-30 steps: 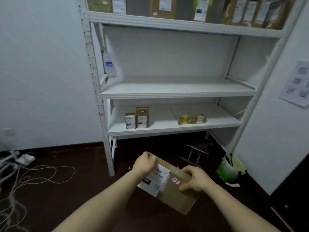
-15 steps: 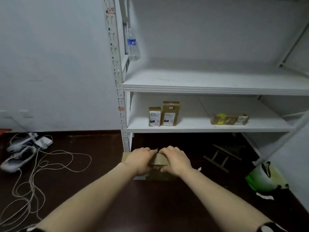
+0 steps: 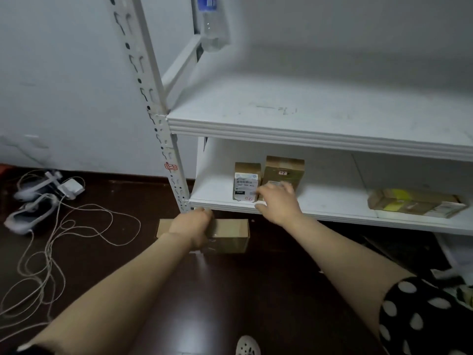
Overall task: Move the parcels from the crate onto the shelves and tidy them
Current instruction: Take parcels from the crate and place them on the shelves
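- Left hand [image 3: 190,224] closed over the top of a brown cardboard parcel [image 3: 225,237], fingers wrapped on its upper near edge; the parcel is held low, below the front lip of the lower shelf [image 3: 332,213] and over the dark floor [image 3: 230,290]. Whether its underside touches the floor cannot be told.
- Right hand [image 3: 277,199] released, fingers spread, holding nothing; it reaches over the lower shelf's front edge, its fingertips at the base of two upright parcels. Contact with them is blurred and cannot be confirmed.
- Lower shelf, left part: small labelled parcel [image 3: 245,185] standing upright with a white shipping label on its front; taller brown parcel [image 3: 284,172] standing upright just beside it on the right, the two touching or nearly so.
- Lower shelf, right part: flat parcel [image 3: 414,203] with yellow tape, lying on its side, well apart from the upright pair.
- Upper shelf [image 3: 307,116]: board bare in the visible part, with faint scuff marks; clear water bottle [image 3: 213,26] standing at its back left corner, against the frame.
- White slotted upright post [image 3: 153,106] carries both shelves at the left front.
- Floor, left of the rack: loose white cables [image 3: 56,239] and a white adapter [image 3: 70,188] near the wall.
- Polka-dot sleeve [image 3: 422,316] visible on the right arm.
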{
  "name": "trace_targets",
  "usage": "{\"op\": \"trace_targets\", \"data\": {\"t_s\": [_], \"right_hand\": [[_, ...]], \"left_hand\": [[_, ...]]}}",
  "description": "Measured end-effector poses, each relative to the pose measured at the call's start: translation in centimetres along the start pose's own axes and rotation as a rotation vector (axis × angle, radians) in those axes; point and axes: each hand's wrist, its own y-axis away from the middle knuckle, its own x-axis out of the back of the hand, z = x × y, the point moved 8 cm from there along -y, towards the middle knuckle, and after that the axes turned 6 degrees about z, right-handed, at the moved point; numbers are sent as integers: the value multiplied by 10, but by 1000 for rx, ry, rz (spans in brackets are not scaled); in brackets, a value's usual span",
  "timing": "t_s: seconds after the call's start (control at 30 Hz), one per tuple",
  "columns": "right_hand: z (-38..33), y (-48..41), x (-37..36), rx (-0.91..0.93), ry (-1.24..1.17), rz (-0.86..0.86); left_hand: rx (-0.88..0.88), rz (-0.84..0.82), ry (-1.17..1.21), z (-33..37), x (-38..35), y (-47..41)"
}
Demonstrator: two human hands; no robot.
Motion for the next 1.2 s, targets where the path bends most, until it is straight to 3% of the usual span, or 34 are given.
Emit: {"op": "trace_targets", "data": {"t_s": [0.23, 0.47, 0.6, 0.8, 1.2], "right_hand": [[-15, -118, -38, 160, 303, -10], [0, -189, -82, 86, 337, -248], [8, -200, -96, 111, 398, -302], [16, -205, -97, 162, 380, -251], [65, -195, -91, 74, 332, -296]], "left_hand": [[77, 63, -63, -35, -6, -66], [27, 54, -87, -53, -21, -108], [12, 37, -65, -57, -24, -119], [-18, 41, -59, -52, -21, -135], [-34, 31, -79, -26, -14, -159]]}}
